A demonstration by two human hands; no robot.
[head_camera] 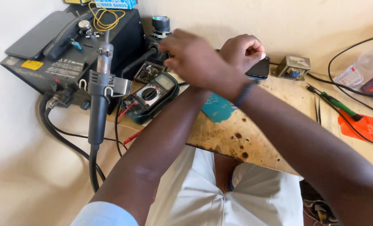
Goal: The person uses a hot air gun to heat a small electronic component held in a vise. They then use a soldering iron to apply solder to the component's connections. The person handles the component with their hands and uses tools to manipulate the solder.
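Reaching across the left forearm, the right hand hovers at the back of the stained wooden bench, beside the black soldering-iron handle in its stand. Motion blurs it; its fingers look loosely bent, and I cannot tell whether they hold anything. The left hand is curled into a fist, knuckles up, at the top edge of a flat dark handset with a blue rim. It touches the handset, but whether it really grips it is hidden.

As to progress, little seems settled:
- The grey hot-air wand hangs parked in its metal bracket on the black rework station.
- The dark green multimeter with a rotary dial lies just below the right hand, and its red probe leads trail off the bench edge, in contact with nothing.
- A teal circuit-board piece lies under the crossed arms.
- The green-handled screwdriver and thin metal tweezers rest well apart from both hands, to the right.

So the tools look laid out, while actual work on the handset appears not yet begun.
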